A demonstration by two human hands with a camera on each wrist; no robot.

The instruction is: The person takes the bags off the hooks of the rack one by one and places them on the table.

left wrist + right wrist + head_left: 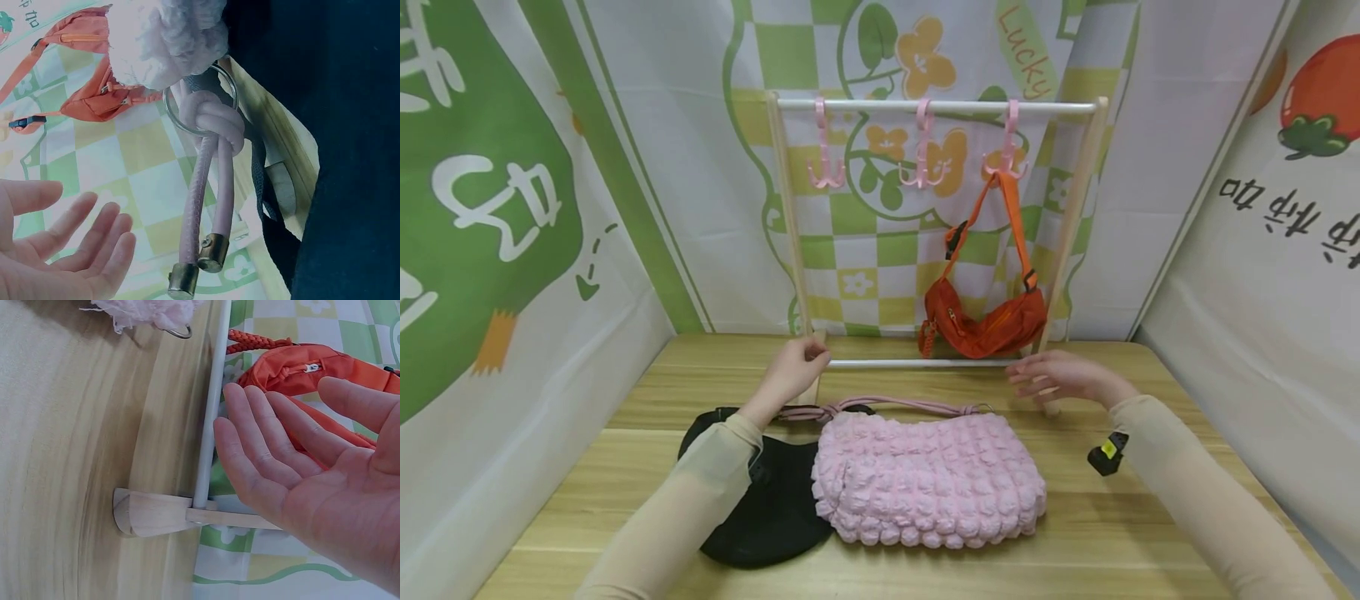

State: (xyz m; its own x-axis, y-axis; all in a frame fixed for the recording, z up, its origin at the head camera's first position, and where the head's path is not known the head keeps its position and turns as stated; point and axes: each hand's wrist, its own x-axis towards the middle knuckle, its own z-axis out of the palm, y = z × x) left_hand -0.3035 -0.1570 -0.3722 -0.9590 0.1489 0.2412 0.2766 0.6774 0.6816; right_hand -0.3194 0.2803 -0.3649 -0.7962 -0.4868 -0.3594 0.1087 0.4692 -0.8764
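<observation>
A pink puffy bag point(928, 479) lies on the table, its knotted cord strap point(212, 122) running through a metal ring. Partly under its left side is a black bag point(767, 508). My left hand point(793, 367) hovers by the rack's left post, above the black bag's far edge, holding nothing; its fingers are loosely spread in the left wrist view. On the rack's right pink hook point(1011, 142) hangs an orange-red bag point(988, 325) by its strap. Near the rack's right foot, my right hand point(1067, 377) floats with relaxed fingers, apart from the bag.
The rack has wooden posts, a white top bar point(865, 106) and a low white bar point(917, 363). Left hook point(826, 146) and middle hook point(922, 146) carry nothing. Printed cloth walls point(625, 167) enclose the wooden table point(1120, 533) at the back and sides.
</observation>
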